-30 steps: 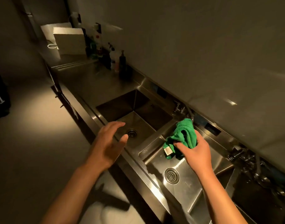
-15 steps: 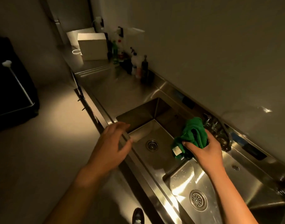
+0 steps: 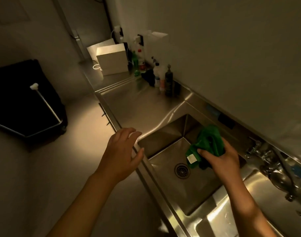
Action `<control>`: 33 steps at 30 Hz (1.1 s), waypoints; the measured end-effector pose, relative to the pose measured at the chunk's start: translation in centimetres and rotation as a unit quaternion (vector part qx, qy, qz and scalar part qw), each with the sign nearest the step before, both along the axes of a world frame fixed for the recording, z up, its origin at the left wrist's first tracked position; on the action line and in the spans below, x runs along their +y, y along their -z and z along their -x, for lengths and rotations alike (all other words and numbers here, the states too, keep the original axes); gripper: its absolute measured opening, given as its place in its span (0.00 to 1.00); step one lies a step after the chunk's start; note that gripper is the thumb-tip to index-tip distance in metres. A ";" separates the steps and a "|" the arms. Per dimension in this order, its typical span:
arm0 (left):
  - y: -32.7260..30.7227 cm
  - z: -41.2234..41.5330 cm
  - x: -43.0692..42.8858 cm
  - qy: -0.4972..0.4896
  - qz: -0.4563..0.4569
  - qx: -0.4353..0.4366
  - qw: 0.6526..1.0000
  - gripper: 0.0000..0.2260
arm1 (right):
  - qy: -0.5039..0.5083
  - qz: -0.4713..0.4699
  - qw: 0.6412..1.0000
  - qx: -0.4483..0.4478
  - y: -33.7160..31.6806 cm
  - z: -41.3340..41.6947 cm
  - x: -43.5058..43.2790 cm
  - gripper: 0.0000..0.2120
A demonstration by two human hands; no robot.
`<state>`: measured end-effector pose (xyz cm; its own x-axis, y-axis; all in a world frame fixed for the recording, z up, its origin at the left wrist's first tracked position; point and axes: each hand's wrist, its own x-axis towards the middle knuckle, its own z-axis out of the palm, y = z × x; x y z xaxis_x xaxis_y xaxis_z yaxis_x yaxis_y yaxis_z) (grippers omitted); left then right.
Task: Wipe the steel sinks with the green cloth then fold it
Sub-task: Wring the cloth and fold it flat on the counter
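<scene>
Green cloth point(image 3: 208, 143) now over left sink point(image 3: 194, 194)

Steel counter point(image 3: 137, 106) with sinks point(image 3: 160, 142) — white box point(image 3: 112, 61) and bottles point(image 3: 168, 81) at far end.

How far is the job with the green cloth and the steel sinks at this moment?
Done: no wiped sink can be confirmed. In hand: the right hand grips the bunched green cloth over the farther steel sink; the left hand hovers open near its rim. Left: the folding, as the cloth is crumpled.
</scene>
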<state>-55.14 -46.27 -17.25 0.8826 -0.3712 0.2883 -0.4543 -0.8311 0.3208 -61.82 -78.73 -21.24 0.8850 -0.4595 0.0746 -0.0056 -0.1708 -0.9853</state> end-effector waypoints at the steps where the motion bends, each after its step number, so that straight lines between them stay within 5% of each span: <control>1: 0.0 -0.8 0.0 0.004 -0.006 -0.003 1.000 0.22 | -0.007 0.004 1.000 0.000 0.1 -0.5 0.2 0.29; 13: 2.3 -12.1 5.5 0.023 0.017 0.061 0.998 0.26 | -0.012 0.043 0.999 0.024 0.8 -10.1 6.3 0.28; 33: 5.6 -34.1 11.8 0.268 0.023 0.090 0.959 0.27 | 0.141 0.074 0.981 0.111 0.7 -23.7 22.2 0.28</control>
<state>-21.07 -34.43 -22.86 0.6060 -0.7759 0.1755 -0.7456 -0.4771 0.4653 -38.12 -56.49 -21.94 0.7259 -0.6875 -0.0215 -0.2856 -0.2729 -0.9187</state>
